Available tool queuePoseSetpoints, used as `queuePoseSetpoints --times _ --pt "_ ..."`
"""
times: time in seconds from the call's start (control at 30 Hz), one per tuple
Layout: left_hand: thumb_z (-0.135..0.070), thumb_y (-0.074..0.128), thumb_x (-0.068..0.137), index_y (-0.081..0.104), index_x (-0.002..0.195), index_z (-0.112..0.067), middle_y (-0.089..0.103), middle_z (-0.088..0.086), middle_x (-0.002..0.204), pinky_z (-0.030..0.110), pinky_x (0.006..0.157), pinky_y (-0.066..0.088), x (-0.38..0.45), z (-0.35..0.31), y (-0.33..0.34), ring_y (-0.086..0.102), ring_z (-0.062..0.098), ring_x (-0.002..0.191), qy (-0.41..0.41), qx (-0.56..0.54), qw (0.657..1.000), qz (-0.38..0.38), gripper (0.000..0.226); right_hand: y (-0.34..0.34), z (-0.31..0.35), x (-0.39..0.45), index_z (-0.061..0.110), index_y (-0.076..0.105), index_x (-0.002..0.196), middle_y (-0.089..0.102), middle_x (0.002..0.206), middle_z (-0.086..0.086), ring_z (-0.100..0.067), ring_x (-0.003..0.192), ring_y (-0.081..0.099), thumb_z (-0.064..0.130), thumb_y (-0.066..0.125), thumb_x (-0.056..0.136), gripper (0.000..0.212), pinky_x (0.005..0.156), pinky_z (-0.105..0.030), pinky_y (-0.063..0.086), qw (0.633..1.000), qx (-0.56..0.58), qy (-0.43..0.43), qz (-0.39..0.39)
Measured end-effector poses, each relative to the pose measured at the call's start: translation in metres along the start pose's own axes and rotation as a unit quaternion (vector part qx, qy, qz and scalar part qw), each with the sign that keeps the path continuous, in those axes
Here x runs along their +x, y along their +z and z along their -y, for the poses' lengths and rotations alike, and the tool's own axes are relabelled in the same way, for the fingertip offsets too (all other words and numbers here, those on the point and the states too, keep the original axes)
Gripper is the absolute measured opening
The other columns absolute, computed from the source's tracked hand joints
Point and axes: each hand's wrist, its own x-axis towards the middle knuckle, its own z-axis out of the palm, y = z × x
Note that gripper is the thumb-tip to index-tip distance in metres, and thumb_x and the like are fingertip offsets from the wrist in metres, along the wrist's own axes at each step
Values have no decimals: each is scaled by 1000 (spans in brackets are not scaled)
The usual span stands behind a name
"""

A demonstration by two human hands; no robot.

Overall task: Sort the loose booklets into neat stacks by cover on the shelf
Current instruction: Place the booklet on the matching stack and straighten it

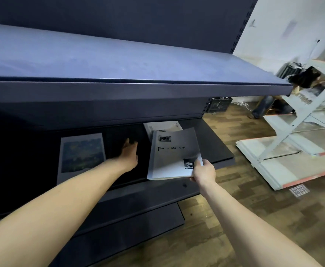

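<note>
My right hand (204, 170) pinches the near right corner of a white booklet (173, 155) printed with black text and small photos, held above the dark shelf (215, 147). Under it, further back, lies another white booklet (163, 126) with the same kind of cover. A booklet with a blue-green painting cover (81, 154) lies flat on the shelf at the left. My left hand (129, 154) reaches into the dark gap between the two covers, fingers extended, holding nothing that I can see.
A wide blue-grey upper shelf (119, 60) overhangs the working shelf and shades it. Lower dark shelves (138, 214) jut out below. On the wooden floor at the right lie dismantled white shelf parts (292, 143) and a black crate (218, 105).
</note>
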Motion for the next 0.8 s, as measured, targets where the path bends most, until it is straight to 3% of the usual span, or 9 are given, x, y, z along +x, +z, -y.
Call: queuePoseSetpoints --times 0.03,0.1,0.17,0.3,0.4,0.7,0.8 --pt "-3 40 102 13 155 -10 -9 12 162 28 115 18 5 1 2 0 27 150 -4 -7 1000 -7 60 1 1 6 8 57 130 65 116 -18 -23 59 61 30 44 103 37 40 -21 49 1000 -9 -1 1" --pt "-4 41 101 15 154 -9 -7 14 162 30 116 17 13 2 6 1 27 150 -18 -10 1000 -15 59 4 4 21 4 60 122 67 107 -18 -31 76 66 30 44 102 37 63 -37 60 999 -37 -18 -1" --pt "-5 41 101 18 153 -8 -5 16 161 31 117 15 19 1 9 1 28 149 -33 -9 999 -17 57 8 7 36 0 61 120 68 107 -19 -39 96 65 28 46 101 37 82 -43 55 997 -70 -31 -2" --pt "-12 44 101 19 153 -10 0 17 161 39 120 15 26 1 16 3 30 149 -69 5 998 -7 58 13 14 57 2 57 122 66 118 -19 -42 105 64 31 58 96 39 85 -43 55 993 -94 -61 28" --pt "-22 47 99 23 152 -15 8 16 161 48 118 21 33 3 20 11 35 147 -94 29 995 -9 59 9 19 69 7 53 128 64 123 -14 -38 116 59 22 66 92 42 83 -36 46 984 -131 -112 51" --pt "-30 46 99 34 148 -18 23 13 157 44 113 28 47 -31 21 27 33 142 -124 118 985 -37 52 10 18 105 6 44 142 47 137 -16 -39 122 50 21 67 91 58 98 -44 43 968 -175 -159 79" --pt "-30 46 99 34 148 -18 25 13 156 43 112 30 51 -38 25 29 32 140 -124 131 983 -39 52 13 10 107 5 45 141 43 132 -20 -42 120 46 16 62 92 53 98 -46 43 964 -195 -163 78"
